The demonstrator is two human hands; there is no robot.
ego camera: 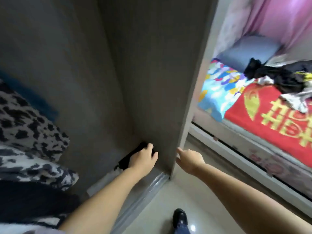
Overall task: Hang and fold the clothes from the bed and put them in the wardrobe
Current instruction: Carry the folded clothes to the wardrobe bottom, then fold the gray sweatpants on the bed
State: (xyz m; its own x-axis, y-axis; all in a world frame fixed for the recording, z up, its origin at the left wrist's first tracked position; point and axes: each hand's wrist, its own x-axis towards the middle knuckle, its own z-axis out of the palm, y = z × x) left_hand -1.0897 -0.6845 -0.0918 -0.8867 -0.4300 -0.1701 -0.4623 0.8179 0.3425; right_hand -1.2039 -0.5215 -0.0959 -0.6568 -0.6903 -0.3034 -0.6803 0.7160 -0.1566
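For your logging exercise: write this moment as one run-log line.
left hand: on black cloth, wardrobe floor | right hand: open, at wardrobe side panel | bed: dark clothes left

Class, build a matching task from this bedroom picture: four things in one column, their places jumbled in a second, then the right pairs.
Things:
1. left hand
2. right hand
3. pile of clothes
4. black shoe

Places:
A. on the bed
B. on the floor tiles
C. on a black garment in the wardrobe corner
D. at the wardrobe panel's front edge

Pairs: 1-C, 2-D, 3-A, 4-B
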